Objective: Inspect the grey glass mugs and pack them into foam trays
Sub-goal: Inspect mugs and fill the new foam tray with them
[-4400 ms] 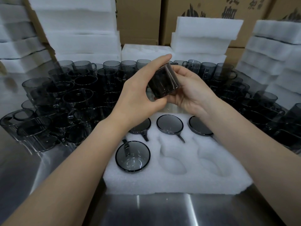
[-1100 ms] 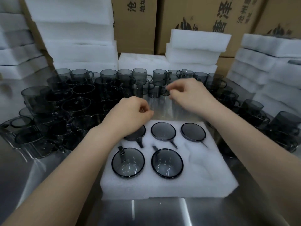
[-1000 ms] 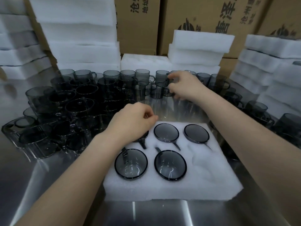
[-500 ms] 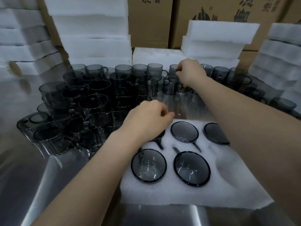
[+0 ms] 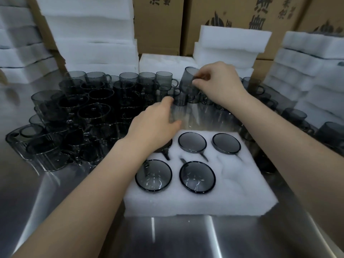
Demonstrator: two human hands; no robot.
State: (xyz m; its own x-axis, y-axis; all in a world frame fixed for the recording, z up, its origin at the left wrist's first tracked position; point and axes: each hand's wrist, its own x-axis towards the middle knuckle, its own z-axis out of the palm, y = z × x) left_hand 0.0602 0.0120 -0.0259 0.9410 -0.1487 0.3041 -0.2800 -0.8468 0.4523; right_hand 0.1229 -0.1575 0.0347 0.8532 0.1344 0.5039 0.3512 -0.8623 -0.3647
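At 12 o'clock your right hand (image 5: 217, 84) pinches a tilted mug (image 5: 188, 79) for inspection; your left hand (image 5: 156, 121) reaches, fingers loose, empty.

Left hand (image 5: 154, 125) covers most of the far-left packed mug (image 5: 166, 155)

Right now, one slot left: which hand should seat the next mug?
Right. The right hand pinches a lifted mug; the tray has its empty slot on that side; the left hand holds nothing.
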